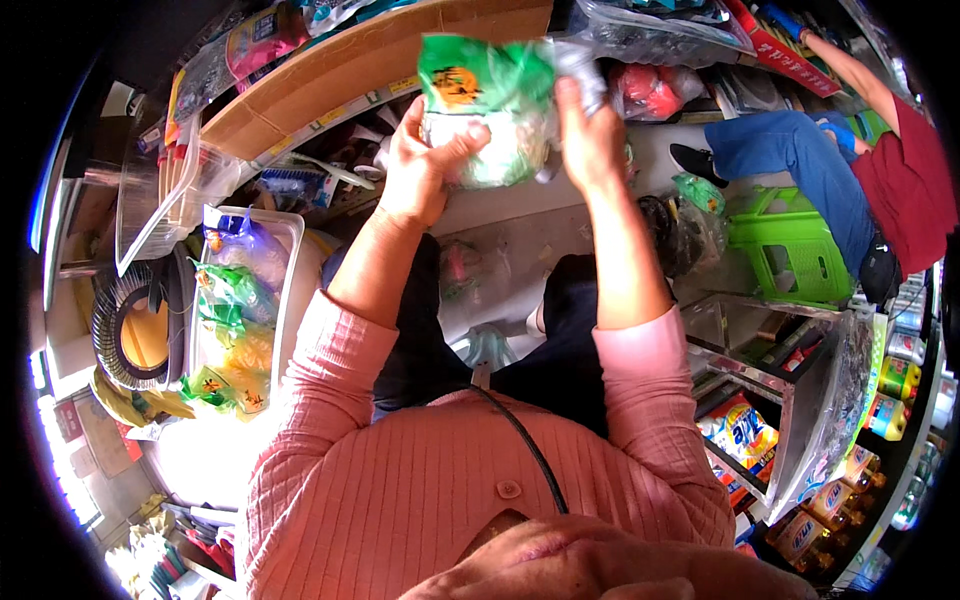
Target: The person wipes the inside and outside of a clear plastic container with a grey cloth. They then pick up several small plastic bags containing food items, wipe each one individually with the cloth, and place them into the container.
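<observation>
My left hand grips the left side of a clear plastic packet with a green printed top, its thumb across the front. At the packet's right side, my right hand is closed on a whitish crumpled thing, blurred, perhaps plastic film or cloth. Whether the right hand also touches the packet, I cannot tell. Below and to the left, a white plastic bin holds several similar packets with purple, green and yellow tops.
A person in a dark red top sits at the right by a green plastic crate. Shelving with a cardboard strip curves across the top left. A metal-framed rack and bottles stand at the lower right. Plastic bags lie on the floor.
</observation>
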The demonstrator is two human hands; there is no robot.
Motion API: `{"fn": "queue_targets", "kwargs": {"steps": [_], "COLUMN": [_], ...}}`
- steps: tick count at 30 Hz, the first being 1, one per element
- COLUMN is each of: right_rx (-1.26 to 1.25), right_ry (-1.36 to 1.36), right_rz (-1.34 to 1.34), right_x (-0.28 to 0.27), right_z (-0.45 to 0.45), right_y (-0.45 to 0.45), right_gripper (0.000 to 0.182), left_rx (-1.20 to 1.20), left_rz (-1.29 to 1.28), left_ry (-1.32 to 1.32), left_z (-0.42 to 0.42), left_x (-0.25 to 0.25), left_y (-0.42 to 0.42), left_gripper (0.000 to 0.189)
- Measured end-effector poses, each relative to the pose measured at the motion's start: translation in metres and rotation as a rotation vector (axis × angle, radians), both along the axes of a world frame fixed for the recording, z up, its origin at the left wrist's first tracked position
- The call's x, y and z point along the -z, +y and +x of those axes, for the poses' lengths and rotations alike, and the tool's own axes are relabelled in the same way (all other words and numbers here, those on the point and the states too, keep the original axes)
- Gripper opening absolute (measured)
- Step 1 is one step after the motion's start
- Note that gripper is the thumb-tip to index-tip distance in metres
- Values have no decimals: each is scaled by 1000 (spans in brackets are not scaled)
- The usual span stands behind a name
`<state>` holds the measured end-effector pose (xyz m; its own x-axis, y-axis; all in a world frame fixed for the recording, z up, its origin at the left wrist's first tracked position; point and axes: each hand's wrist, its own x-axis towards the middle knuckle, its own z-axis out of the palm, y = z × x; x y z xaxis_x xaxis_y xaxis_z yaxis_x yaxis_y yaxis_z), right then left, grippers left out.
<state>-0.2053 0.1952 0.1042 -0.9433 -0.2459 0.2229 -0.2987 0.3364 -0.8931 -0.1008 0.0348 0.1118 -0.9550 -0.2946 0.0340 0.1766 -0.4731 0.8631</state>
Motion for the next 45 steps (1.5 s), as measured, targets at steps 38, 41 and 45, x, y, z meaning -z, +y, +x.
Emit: {"fn": "queue_targets", "kwargs": {"steps": [38,41,45], "right_rx": [-270,-293,-273], "right_ry": [305,722,900], "right_rz": [-317,78,273], "right_x": [-10,-33,-31], "right_z": [58,74,58], "right_y": [-21,-16,-6], "right_gripper": [53,55,52], "left_rx": [189,271,244], "left_rz": [-130,-212,28], "left_ry": [119,82,26], "left_z": [-6,-6,-4], "left_x": [16,30,13], "left_y": [1,-9,-2], "left_gripper": [88,58,53]}}
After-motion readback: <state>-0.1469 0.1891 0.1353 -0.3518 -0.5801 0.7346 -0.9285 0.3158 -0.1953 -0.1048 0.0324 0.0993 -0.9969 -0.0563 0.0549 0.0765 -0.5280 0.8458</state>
